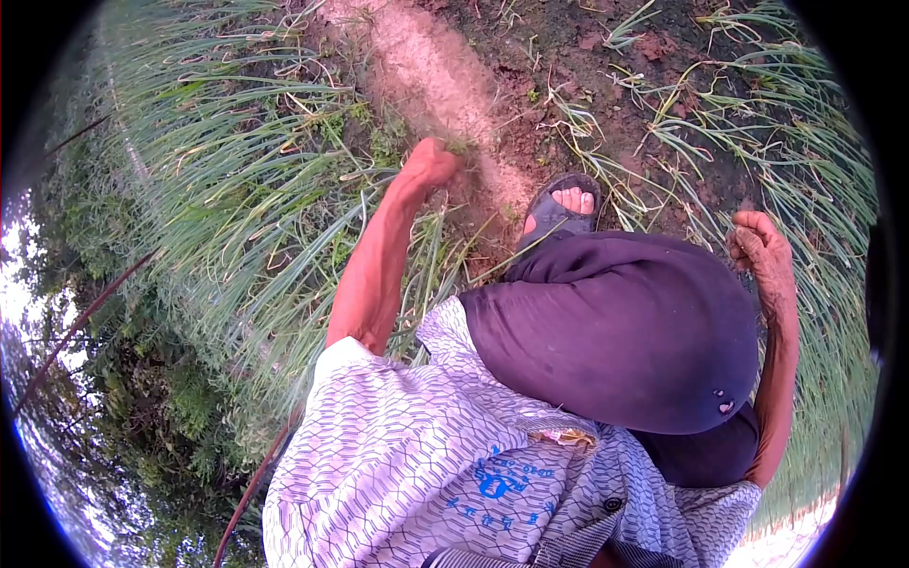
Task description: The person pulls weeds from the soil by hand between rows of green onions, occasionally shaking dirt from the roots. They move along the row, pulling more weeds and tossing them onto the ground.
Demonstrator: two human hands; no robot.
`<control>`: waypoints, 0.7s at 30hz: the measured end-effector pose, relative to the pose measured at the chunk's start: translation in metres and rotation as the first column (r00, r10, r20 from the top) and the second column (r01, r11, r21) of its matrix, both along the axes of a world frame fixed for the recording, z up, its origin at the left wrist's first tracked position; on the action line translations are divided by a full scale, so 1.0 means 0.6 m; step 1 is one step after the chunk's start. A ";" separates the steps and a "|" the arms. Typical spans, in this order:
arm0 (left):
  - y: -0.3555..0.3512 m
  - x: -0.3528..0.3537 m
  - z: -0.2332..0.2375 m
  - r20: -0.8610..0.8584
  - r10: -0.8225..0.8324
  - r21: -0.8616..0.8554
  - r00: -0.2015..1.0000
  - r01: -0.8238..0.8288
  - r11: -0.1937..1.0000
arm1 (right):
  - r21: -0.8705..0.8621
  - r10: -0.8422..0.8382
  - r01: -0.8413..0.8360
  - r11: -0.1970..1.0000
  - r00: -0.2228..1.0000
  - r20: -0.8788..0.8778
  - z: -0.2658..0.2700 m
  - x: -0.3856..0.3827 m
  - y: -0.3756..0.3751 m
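My left hand (431,165) is closed in a fist above the bare soil strip, blurred a little by motion. A small wisp of green weeds (460,146) shows at its fingers. Low weeds (386,142) grow just left of that hand, along the edge of the onion-like plants (246,180). Beyond my bent knee, my right hand (762,251) hangs near the plants on the right, (814,180) with fingers curled in against the thumb. Whatever those fingers hold, if anything, is hidden.
A pale dirt strip (436,71) runs between the two plant rows. My sandalled foot (568,204) stands on dark soil, below my bent leg in dark trousers (615,331). Thin reddish stalks or cords (85,317) and bushes (180,398) lie at the left.
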State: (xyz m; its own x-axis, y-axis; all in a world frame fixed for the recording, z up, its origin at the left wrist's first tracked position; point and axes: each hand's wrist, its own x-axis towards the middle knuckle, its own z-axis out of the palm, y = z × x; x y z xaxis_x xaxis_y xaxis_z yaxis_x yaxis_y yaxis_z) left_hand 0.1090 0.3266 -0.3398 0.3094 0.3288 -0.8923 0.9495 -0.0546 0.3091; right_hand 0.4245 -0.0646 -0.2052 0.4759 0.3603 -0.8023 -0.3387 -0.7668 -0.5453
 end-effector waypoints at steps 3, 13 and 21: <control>0.061 0.028 0.068 0.361 0.618 -0.115 0.698 -0.624 0.772 | 0.003 -0.026 0.026 1.000 1.000 -0.015 -0.001 0.001 -0.004; 0.130 -0.156 -0.052 -0.224 -0.213 0.540 0.951 0.303 0.785 | 0.004 -0.028 0.028 1.000 0.999 -0.021 0.000 -0.001 -0.001; 0.121 -0.157 -0.053 -0.371 -0.367 0.408 0.853 0.505 0.761 | -0.008 -0.005 0.005 1.000 1.000 -0.025 0.002 -0.003 0.005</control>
State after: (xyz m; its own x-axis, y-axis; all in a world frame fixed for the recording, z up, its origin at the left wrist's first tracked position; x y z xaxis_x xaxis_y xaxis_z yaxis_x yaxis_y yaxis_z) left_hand 0.0145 0.3989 -0.3717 0.3113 0.6141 -0.7252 0.8232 -0.5555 -0.1171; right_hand 0.4230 -0.0616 -0.2040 0.4572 0.3518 -0.8168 -0.3561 -0.7692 -0.5306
